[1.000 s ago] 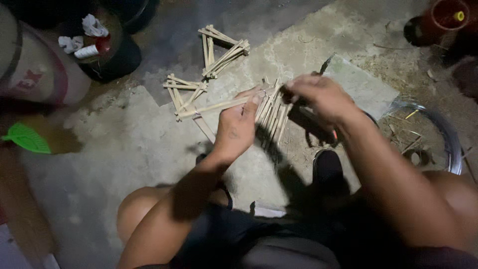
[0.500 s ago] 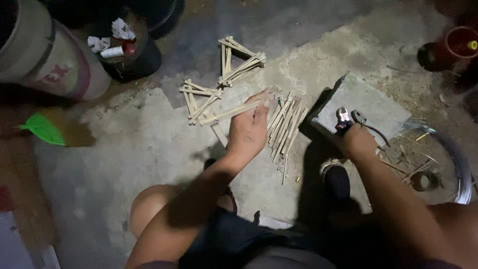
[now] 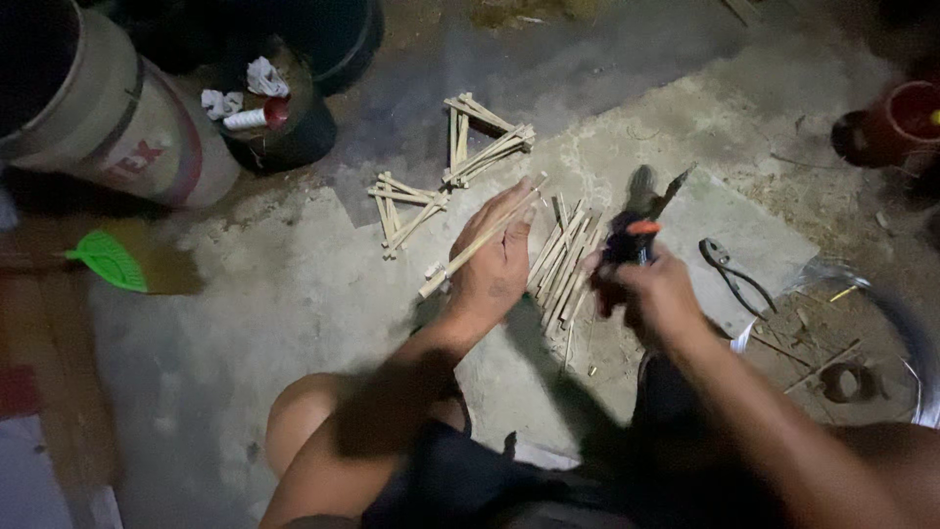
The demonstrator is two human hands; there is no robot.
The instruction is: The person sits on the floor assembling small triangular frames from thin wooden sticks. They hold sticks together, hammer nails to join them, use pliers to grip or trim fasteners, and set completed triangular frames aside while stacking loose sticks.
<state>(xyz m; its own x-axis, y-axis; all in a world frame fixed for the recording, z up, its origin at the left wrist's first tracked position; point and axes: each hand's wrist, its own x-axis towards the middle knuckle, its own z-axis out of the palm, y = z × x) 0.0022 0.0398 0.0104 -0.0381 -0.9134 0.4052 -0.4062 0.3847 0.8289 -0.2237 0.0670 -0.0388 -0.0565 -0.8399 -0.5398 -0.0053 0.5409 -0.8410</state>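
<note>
My left hand (image 3: 494,264) holds a long thin bamboo stick (image 3: 480,240) that slants from lower left to upper right above the concrete floor. My right hand (image 3: 651,289) grips black cutters with an orange mark (image 3: 636,220), blades pointing up and away, just right of the stick's upper end. Between and below my hands lies a loose pile of cut bamboo sticks (image 3: 563,260). Two triangles made of tied sticks lie beyond: one (image 3: 480,137) farther away, one (image 3: 406,211) to the left.
Black pliers (image 3: 729,274) lie on a flat grey slab (image 3: 754,230) at right. A metal ring (image 3: 881,313) with scraps lies far right. A large drum (image 3: 117,127), a dark bucket with rubbish (image 3: 279,118), a green leaf-shaped item (image 3: 108,260) and a red pot (image 3: 896,122) stand around.
My right hand went right to the slab, picked up the cutters and brought them back toward the stick. My left hand has lifted the long stick off the pile.
</note>
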